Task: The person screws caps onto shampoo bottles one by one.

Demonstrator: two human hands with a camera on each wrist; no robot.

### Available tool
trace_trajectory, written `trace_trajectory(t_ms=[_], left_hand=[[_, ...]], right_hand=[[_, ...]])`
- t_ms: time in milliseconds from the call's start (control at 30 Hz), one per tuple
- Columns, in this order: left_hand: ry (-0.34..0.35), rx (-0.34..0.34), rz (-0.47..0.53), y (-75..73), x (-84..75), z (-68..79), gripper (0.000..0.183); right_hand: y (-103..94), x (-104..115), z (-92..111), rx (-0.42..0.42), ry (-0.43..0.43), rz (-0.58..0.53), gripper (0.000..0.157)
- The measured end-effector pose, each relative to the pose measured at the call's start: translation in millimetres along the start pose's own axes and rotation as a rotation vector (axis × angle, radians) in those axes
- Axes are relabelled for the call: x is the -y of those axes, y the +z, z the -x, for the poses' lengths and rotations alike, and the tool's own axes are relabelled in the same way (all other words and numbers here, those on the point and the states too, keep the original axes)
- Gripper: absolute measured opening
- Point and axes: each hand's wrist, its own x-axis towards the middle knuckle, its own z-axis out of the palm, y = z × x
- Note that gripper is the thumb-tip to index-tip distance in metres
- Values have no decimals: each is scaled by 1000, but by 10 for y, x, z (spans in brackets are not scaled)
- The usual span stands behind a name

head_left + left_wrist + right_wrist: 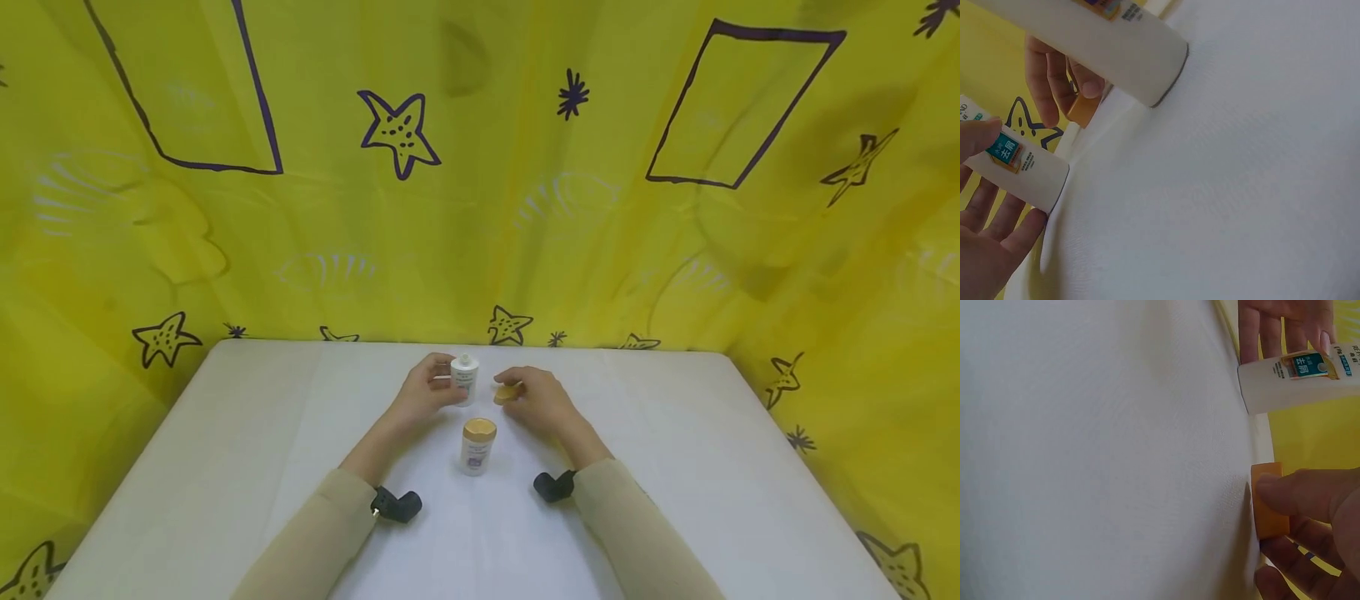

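In the head view my left hand point(422, 393) holds an uncapped white bottle point(464, 383), thumb on its front and fingers behind it. Its neck is bare, and it stands upright on the table. To the right, my right hand point(542, 400) pinches a gold cap point(506, 393) just at the table surface. The right wrist view shows the thumb on the side of this orange-gold cap point(1269, 500), fingers on its other side. Nearer to me stands a second white bottle point(476, 454) with its gold cap on, untouched by either hand. Its lower part point(1141, 56) looms large in the left wrist view.
A white cloth covers the table point(645, 417). Behind it and at both sides hangs a yellow curtain point(480, 225) with drawn starfish and frames. Black wrist cameras point(397, 505) sit on both forearms.
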Motion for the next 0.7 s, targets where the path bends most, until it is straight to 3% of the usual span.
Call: trace_trajectory(t_ms=[333, 533, 700], left_hand=[[42, -28, -61, 60, 52, -12, 40], [55, -52, -93, 32, 34, 71, 38], [82, -56, -74, -6, -5, 155, 38]], right_hand=[[5, -19, -29, -39, 1, 60, 25], [-45, 15, 21, -77, 17, -34, 23], [-101, 107, 96, -128, -71, -123, 25]])
